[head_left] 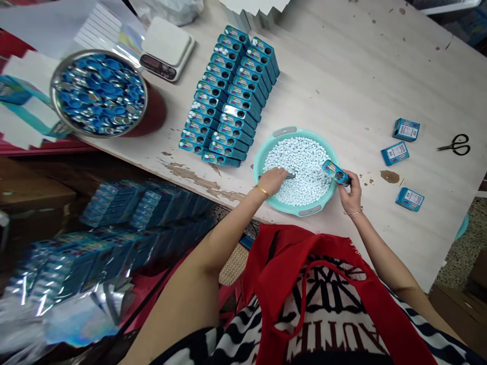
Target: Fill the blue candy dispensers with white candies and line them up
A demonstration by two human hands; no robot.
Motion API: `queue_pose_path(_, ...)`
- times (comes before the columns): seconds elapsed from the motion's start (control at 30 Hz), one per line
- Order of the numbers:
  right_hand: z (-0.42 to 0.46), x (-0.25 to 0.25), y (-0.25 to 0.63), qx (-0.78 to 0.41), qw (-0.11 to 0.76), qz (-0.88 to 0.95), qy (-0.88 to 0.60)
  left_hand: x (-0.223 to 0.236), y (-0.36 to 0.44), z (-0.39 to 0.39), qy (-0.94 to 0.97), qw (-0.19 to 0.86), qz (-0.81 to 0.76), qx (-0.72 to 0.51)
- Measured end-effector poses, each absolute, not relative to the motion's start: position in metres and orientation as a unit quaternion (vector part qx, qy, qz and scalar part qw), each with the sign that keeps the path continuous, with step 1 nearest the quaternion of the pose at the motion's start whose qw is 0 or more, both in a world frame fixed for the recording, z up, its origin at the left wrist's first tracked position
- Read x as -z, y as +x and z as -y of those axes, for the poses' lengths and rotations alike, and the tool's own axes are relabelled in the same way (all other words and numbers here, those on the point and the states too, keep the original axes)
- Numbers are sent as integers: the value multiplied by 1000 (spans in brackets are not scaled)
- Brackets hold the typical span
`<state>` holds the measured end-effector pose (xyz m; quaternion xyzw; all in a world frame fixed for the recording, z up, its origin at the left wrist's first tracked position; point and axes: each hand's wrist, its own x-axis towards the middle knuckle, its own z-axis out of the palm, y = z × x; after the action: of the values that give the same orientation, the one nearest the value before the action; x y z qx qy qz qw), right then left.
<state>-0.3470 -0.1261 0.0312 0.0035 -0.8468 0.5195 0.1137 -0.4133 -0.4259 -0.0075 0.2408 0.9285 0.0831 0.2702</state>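
Observation:
A turquoise plastic basin (259, 161) full of small white tablets (304, 157) stands near the table's front edge. Over its left part, my left hand (273, 181) is closed around a small grey metal tool (290, 176); the tip rests among the tablets and most of it is hidden. At the basin's right rim, my right hand (352, 195) grips a small blue tin (335, 171), tilted with its round-holed top towards the tablets. Two long rows of similar blue tins (228, 101) stand left of the basin, a few with white tablets on top.
A steel pot (142, 129) full of blue-and-silver lids and a white scale (167, 43) stand at the left. Several loose tins (406, 130) and black scissors (458, 145) lie to the right. Wrapped packs of tins (114, 203) are stacked below the table's left edge.

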Motion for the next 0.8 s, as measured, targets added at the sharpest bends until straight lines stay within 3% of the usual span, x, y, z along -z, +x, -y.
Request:
queue_pose_path(0.2, 127, -35, -345, -531, 120, 839, -16, 35, -397, 373, 236, 292, -904, -205)
queue_pose_path(0.37, 125, -38, -344, -526, 111, 842, -40, 27, -396, 375, 233, 289, -870, -324)
queue_pose_path(0.6, 126, -42, -344, -473, 123, 871, 43, -67, -409, 424, 305, 219, -858, -350)
queue_pose_path(0.8, 145, -31, -342, -462, 103, 874, 105, -151, -421, 416, 362, 230, -876, -222)
